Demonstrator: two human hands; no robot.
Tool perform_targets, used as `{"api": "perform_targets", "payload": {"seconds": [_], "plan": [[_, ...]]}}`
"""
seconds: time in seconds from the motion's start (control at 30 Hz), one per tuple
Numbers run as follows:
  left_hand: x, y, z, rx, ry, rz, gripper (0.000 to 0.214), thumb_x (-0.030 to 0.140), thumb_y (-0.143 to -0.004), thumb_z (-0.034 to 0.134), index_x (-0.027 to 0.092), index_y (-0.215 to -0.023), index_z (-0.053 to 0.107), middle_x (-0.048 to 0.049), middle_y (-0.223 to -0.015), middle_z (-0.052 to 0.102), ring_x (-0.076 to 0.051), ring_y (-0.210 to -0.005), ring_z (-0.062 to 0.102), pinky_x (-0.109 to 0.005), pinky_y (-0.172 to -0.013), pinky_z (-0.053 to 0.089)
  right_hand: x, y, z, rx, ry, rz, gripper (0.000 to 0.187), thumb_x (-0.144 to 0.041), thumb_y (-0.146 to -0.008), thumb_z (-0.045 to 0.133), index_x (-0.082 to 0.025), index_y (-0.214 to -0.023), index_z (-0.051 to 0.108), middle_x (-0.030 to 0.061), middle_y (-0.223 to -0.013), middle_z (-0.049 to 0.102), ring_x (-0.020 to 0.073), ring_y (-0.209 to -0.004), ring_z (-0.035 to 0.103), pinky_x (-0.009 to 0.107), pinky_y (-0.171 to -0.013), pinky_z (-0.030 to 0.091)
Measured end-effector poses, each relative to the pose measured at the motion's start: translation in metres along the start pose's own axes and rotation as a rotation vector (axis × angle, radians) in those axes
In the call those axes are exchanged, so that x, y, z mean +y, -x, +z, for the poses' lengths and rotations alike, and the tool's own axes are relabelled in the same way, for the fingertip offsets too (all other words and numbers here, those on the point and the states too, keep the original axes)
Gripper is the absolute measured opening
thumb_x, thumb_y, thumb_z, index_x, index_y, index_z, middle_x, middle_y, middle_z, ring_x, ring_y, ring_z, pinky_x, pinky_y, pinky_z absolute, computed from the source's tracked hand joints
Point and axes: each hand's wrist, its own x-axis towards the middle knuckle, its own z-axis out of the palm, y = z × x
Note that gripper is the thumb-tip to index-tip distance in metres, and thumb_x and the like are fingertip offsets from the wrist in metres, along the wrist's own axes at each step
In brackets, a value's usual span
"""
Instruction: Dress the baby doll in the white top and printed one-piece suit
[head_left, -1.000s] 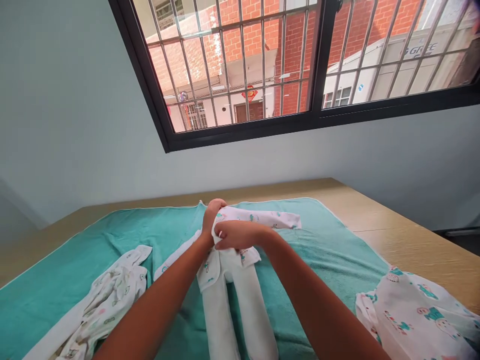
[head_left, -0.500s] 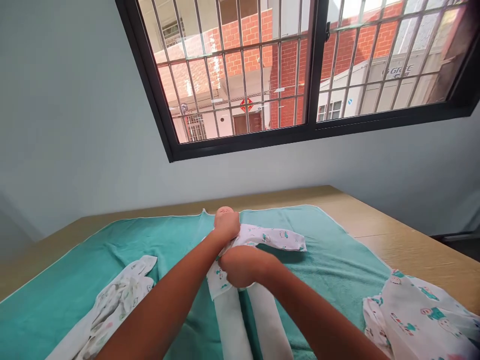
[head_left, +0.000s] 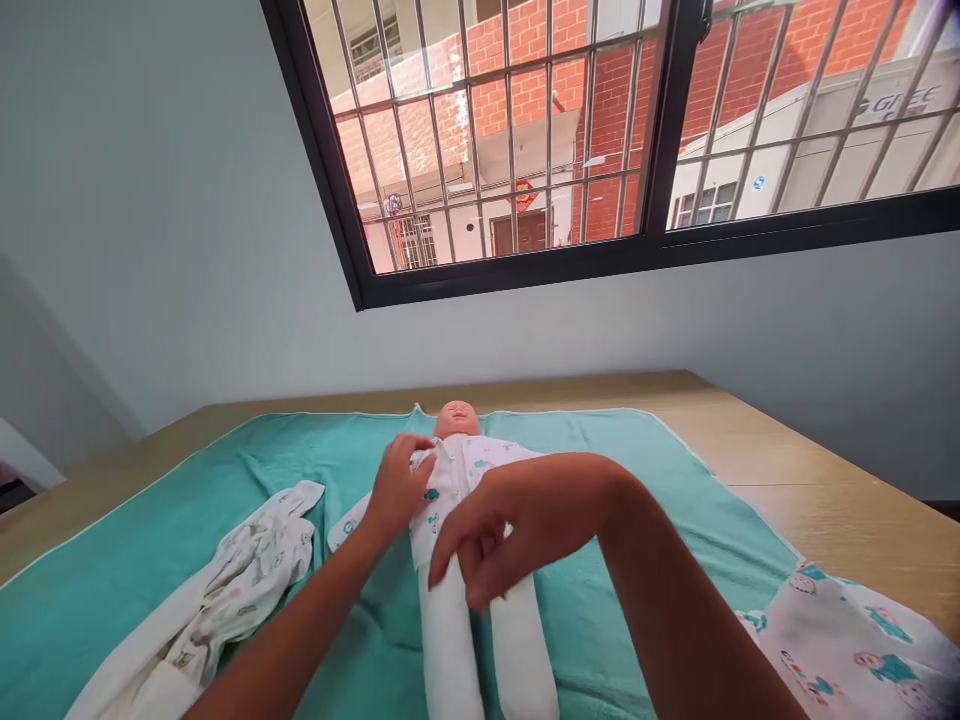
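A baby doll lies on its back on a teal towel. It wears a white printed baby shirt, and its long white legs stretch toward me. My left hand is open at the left side of the shirt's chest, thumb and fingers apart; whether it touches the cloth I cannot tell. Over the shirt's lower right part and the tops of the legs hovers my right hand, fingers loosely bent downward and apart, holding nothing. It hides part of the shirt and its right sleeve.
Crumpled white printed clothing lies on the towel at the left. Another white printed garment is at the right, across the towel's edge. The wooden table meets a grey wall under a barred window.
Both hands have come off the shirt front they were gripping. The left moved left and down, the right lifted with its fingers loosened. The doll's face and shirt front now show; the view shifted slightly.
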Motion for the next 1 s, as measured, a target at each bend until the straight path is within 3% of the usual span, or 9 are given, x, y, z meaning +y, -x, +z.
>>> {"api": "perform_targets", "payload": {"seconds": [0.17,0.27,0.33,0.43,0.53,0.6,0.73,0.87,1.0], "plan": [[-0.013,0.081,-0.011,-0.19,0.1,0.055,0.044,0.032,-0.071,0.073,0.024,-0.113,0.059,-0.0092,-0.125,0.055,-0.027,-0.119,0.051,-0.043,-0.102,0.043,0.041,-0.023,-0.003,0.384,0.216,0.171,0.036,-0.042,-0.084,0.061,-0.024,-0.114,0.066,0.0045,-0.101,0.07,0.0179,-0.08,0.062,0.026,-0.065,0.042],[-0.005,0.09,-0.003,-0.103,0.033,0.083,0.025,0.029,-0.073,0.069,0.022,-0.097,0.063,-0.0094,-0.116,0.056,-0.028,-0.114,0.051,-0.045,-0.101,0.043,0.074,-0.066,0.012,0.594,0.356,0.361,0.039,-0.046,-0.086,0.058,-0.016,-0.111,0.065,0.0148,-0.109,0.067,0.0276,-0.093,0.062,0.035,-0.076,0.045],[-0.002,0.087,0.002,-0.055,0.011,0.072,0.006,0.027,-0.079,0.059,0.022,-0.081,0.061,-0.0078,-0.1,0.059,-0.027,-0.102,0.054,-0.044,-0.094,0.045,0.09,-0.093,0.028,0.693,0.463,0.364,0.048,-0.043,-0.084,0.061,-0.014,-0.122,0.059,0.02,-0.133,0.055,0.037,-0.124,0.048,0.046,-0.096,0.04],[-0.012,0.086,-0.001,0.017,0.191,-0.151,0.015,0.032,-0.083,0.051,0.021,-0.074,0.055,-0.0041,-0.081,0.058,-0.024,-0.085,0.055,-0.041,-0.082,0.048,0.109,-0.108,0.048,0.831,0.436,0.309,0.058,-0.037,-0.084,0.061,-0.015,-0.136,0.047,0.0183,-0.15,0.038,0.0354,-0.139,0.031,0.051,-0.11,0.028],[-0.044,0.092,-0.017,0.18,0.585,-0.595,0.017,0.037,-0.084,0.05,0.02,-0.083,0.052,-0.0029,-0.082,0.058,-0.02,-0.075,0.057,-0.038,-0.071,0.051,0.128,-0.08,0.052,0.992,0.307,0.3,0.056,-0.013,-0.079,0.054,-0.015,-0.135,0.048,0.0134,-0.142,0.049,0.0254,-0.128,0.047,0.038,-0.108,0.035],[-0.067,0.096,-0.032,0.364,0.727,-0.758,0.012,0.028,-0.081,0.052,0.021,-0.091,0.05,-0.0032,-0.09,0.058,-0.018,-0.077,0.059,-0.036,-0.073,0.053,0.14,-0.046,0.048,1.192,0.334,0.416,0.055,-0.002,-0.075,0.044,-0.015,-0.129,0.053,0.0131,-0.131,0.058,0.0243,-0.119,0.054,0.037,-0.102,0.04],[-0.079,0.098,-0.052,0.616,0.45,-0.613,0.026,0.019,-0.075,0.057,0.022,-0.099,0.05,-0.0033,-0.105,0.057,-0.02,-0.099,0.058,-0.04,-0.093,0.048,0.151,0.011,0.045,1.501,0.575,0.608,0.052,0.002,-0.073,0.04,-0.014,-0.118,0.06,0.0148,-0.132,0.056,0.0307,-0.119,0.052,0.041,-0.097,0.042],[-0.049,0.097,-0.034,0.186,0.432,-0.392,0.033,0.04,-0.08,0.058,0.021,-0.107,0.054,-0.0068,-0.11,0.059,-0.023,-0.099,0.061,-0.042,-0.089,0.05,0.117,0.027,0.075,1.344,0.48,0.425,0.042,0.0,-0.075,0.04,-0.018,-0.105,0.064,0.0092,-0.12,0.064,0.024,-0.111,0.058,0.035,-0.093,0.045],[-0.025,0.097,0.005,-0.097,0.511,-0.378,0.083,0.05,-0.069,0.071,0.022,-0.137,0.033,-0.0158,-0.138,0.046,-0.029,-0.11,0.059,-0.042,-0.084,0.054,0.061,0.047,0.121,1.032,0.465,0.29,0.034,-0.009,-0.086,0.043,-0.025,-0.106,0.065,0.0035,-0.12,0.066,0.0189,-0.106,0.062,0.031,-0.091,0.046]]}}
